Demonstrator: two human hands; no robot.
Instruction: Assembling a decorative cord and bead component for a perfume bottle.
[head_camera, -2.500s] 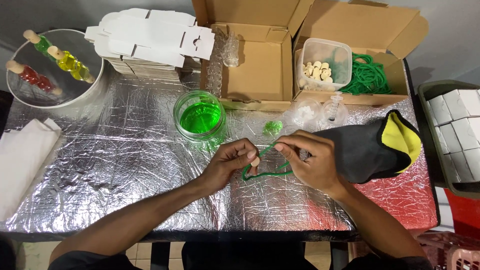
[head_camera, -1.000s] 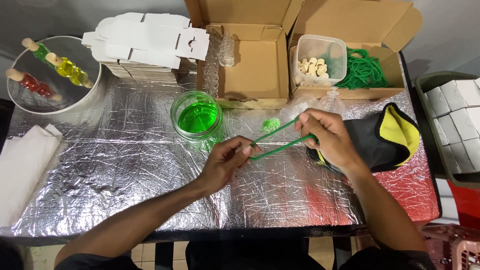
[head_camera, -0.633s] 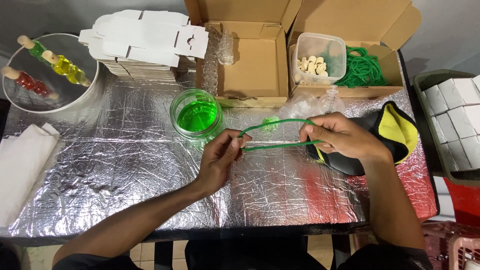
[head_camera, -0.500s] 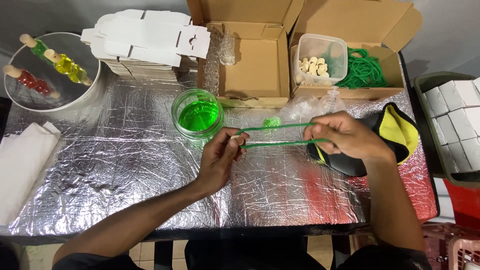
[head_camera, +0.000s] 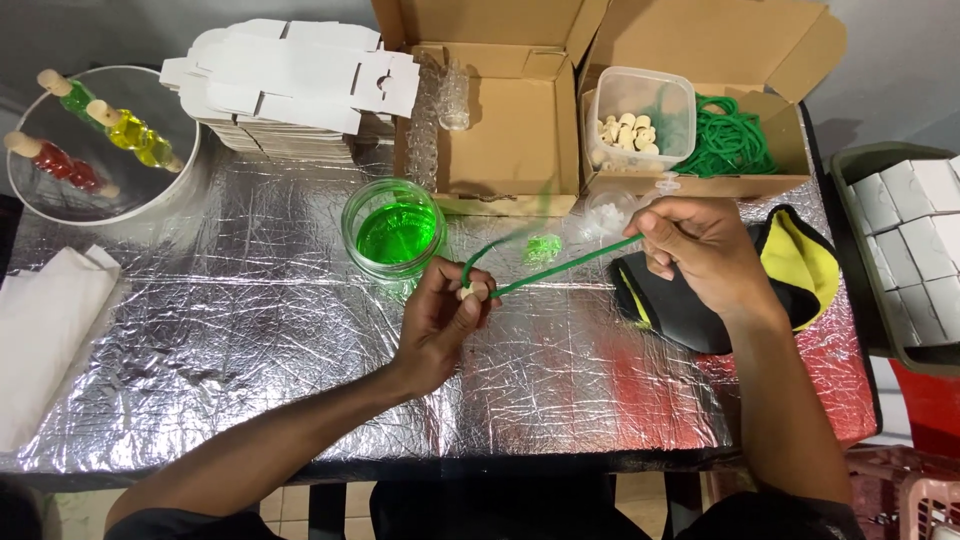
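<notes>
My left hand (head_camera: 443, 318) pinches a small pale wooden bead (head_camera: 474, 291) with a green cord (head_camera: 560, 267) running through it, above the foil-covered table (head_camera: 250, 340). My right hand (head_camera: 700, 252) grips the other end of the cord and holds it taut, up and to the right. One strand of the cord arcs blurred above the other. A glass jar of green liquid (head_camera: 393, 231) stands just left of my left hand. A small green piece (head_camera: 543, 248) lies on the foil under the cord.
Two open cardboard boxes stand at the back: one (head_camera: 510, 120) with small clear bottles, one holding a plastic tub of wooden beads (head_camera: 636, 118) and a coil of green cord (head_camera: 735, 145). Flat white cartons (head_camera: 290, 85), a bowl (head_camera: 170, 195) of coloured bottles, a white cloth (head_camera: 45, 340), a black-yellow fabric (head_camera: 790, 275), and white boxes (head_camera: 915, 235) surround.
The hands were close together over a bent cord. They have moved apart, the right hand going up and right, so the cord now stretches taut between them.
</notes>
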